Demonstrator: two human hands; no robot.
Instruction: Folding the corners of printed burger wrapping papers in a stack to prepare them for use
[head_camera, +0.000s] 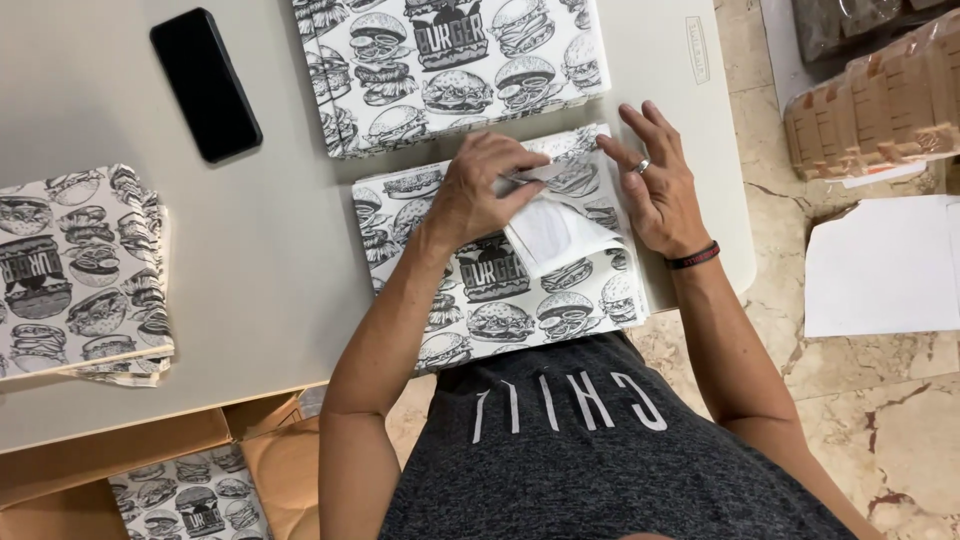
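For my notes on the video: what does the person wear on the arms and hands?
Both arms are bare, with no sleeves and no gloves. The right hand has a silver ring on one finger, and its wrist carries a thin black band with red marks. The left hand wears nothing.

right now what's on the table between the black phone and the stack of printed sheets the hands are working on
In the head view, only bare grey table lies between the black phone and the near stack of printed sheets. A second printed stack sits further back, off that line.

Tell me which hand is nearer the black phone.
Left. The left hand rests on the printed paper stack, right of the black phone; the right hand lies farther right, at the stack's edge.
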